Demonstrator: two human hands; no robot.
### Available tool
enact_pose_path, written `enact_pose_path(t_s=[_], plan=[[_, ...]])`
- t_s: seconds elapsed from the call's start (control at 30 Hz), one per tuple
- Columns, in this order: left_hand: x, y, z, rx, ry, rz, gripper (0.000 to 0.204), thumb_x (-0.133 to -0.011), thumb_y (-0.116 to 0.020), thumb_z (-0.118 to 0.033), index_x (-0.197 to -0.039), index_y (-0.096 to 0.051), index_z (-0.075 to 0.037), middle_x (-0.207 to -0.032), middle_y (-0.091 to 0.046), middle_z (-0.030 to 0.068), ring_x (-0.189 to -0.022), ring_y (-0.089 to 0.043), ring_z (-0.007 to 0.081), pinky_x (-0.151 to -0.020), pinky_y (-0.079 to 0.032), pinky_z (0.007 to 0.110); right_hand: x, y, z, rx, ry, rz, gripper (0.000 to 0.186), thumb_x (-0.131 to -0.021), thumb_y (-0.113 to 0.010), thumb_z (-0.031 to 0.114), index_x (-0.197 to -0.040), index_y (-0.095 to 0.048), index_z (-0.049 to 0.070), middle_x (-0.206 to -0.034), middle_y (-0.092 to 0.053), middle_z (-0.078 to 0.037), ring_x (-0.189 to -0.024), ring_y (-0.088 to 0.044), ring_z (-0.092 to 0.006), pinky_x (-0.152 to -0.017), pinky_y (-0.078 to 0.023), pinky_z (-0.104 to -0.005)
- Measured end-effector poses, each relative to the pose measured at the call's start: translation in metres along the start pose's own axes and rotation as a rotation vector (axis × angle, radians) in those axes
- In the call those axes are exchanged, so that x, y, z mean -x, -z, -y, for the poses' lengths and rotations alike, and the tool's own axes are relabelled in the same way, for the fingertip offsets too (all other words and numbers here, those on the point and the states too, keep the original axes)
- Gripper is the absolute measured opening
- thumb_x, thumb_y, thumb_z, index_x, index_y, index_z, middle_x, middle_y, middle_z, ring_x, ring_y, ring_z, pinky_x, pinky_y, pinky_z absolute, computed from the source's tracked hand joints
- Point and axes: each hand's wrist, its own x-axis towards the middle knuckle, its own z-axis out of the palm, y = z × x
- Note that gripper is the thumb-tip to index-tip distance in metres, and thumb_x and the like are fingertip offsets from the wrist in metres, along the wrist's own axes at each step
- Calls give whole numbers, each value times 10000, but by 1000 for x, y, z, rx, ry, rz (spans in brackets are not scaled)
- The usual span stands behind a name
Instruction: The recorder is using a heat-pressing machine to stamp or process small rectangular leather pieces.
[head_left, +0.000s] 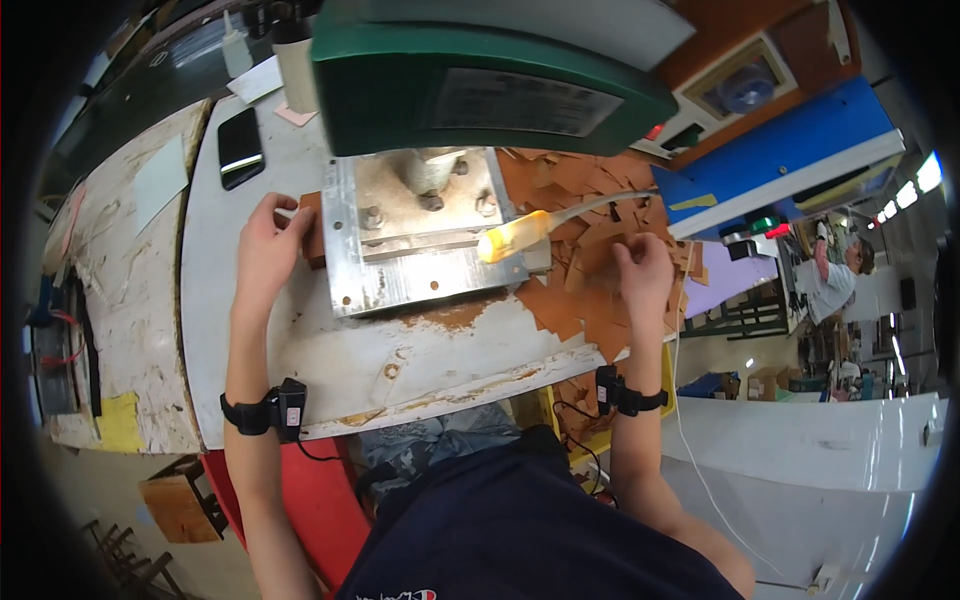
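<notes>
At the left side of a metal machine plate (420,285), my left hand (268,245) has its fingers curled against a brown leather-like stack (314,235), whose other end is hidden by the machine. My right hand (647,275) hovers at the right over a heap of brown flat offcuts (575,265). Its fingers are bent together, and I cannot make out what they hold, if anything. Between my hands a bright lamp (515,236) on a bendable arm lights the plate.
A green machine head (480,95) overhangs the plate. A black phone (240,148) lies on the white table (300,370) at the left. A yellow crate (590,440) holds brown scraps below the table edge. A blue panel (780,150) stands at the right; a person (835,280) is farther back.
</notes>
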Motion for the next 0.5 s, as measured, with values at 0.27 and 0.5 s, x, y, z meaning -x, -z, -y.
enact_pose_path(t_s=[0.27,0.5], plan=[[1,-26,-14,265,-325,-164,162,-899,-615,-44,-1057,-613,-9,-781,-624,51,-683,-544,112,-644,-459,272,8,22,39,-738,14,15,280,-926,-632,45,-1194,-631,-39,-949,-661,-65,-832,-616,-111,-746,-481,-246],[18,-10,-42,447,-223,-23,132,-928,-593,-52,-1031,-641,17,-880,-670,56,-744,-584,94,-699,-484,242,7,-8,108,-890,151,187,185,-902,-648,9,-1074,-674,-53,-980,-676,-66,-877,-639,-116,-784,-503,-247]])
